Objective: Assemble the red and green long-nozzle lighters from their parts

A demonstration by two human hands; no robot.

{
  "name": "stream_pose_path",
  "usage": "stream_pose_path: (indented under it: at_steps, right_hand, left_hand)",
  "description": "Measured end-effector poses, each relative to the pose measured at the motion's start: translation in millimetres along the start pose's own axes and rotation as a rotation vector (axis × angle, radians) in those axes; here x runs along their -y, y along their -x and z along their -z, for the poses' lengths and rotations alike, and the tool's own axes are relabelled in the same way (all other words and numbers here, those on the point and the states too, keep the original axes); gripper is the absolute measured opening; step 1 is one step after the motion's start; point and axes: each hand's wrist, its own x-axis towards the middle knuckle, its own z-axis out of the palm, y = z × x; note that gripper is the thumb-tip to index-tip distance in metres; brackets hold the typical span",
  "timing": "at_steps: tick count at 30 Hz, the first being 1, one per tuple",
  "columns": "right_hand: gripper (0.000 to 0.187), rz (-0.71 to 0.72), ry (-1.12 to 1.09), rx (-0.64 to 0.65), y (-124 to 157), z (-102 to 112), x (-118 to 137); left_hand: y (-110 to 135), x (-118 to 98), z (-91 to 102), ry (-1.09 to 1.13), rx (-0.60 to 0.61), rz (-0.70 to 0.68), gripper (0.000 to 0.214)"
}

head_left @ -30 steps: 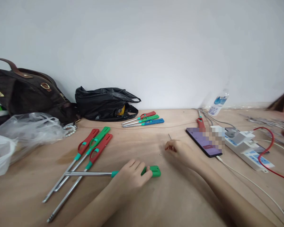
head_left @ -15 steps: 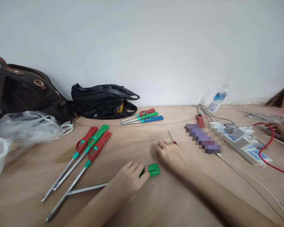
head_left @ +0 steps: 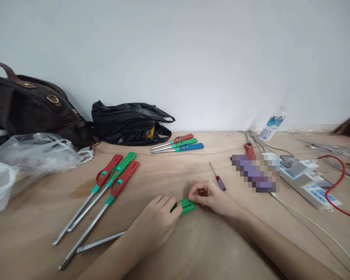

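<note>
My left hand (head_left: 156, 221) is closed over the handle of a green long-nosed lighter (head_left: 186, 205) lying on the wooden table (head_left: 192, 249); its metal tube (head_left: 100, 242) sticks out to the left. My right hand (head_left: 208, 196) pinches the green handle's far end with thumb and fingertips. A small red-handled screwdriver (head_left: 218, 179) lies on the table just beyond my right hand, apart from it.
Three long lighters (head_left: 111, 182), red and green, lie to the left. Three smaller lighters (head_left: 181, 144) lie near a black plastic bag (head_left: 131, 122). A brown handbag (head_left: 32, 105), clear bags (head_left: 32, 155), a phone (head_left: 252, 171), power strip (head_left: 306, 181), red cable and water bottle (head_left: 272, 124) surround them.
My right hand has let go of the small screwdriver and moved down onto the green lighter's handle end. My left hand has stayed on the lighter, whose tube has swung lower.
</note>
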Motion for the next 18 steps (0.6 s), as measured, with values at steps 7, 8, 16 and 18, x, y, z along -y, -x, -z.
stream_pose_path:
  at_steps: [7, 8, 16, 18]
  right_hand:
    - [0.031, 0.031, 0.01, -0.018, -3.7, 1.5, -1.5]
    - [0.03, 0.04, 0.016, -0.018, -3.9, 1.6, -2.2]
    - [0.017, 0.057, 0.018, 0.004, -2.5, 3.1, -5.4]
    - [0.013, 0.051, 0.02, 0.008, -2.9, 3.4, -4.7]
  left_hand:
    - [-0.7, 2.4, 0.3, 0.033, 0.026, 0.009, 0.022]
    - [-0.8, 2.0, 0.8, 0.04, 0.04, 0.016, 0.021]
    - [-1.2, 1.8, 4.0, 0.052, 0.111, 0.048, 0.024]
    - [-1.5, 1.9, 4.3, 0.059, 0.118, 0.048, 0.023]
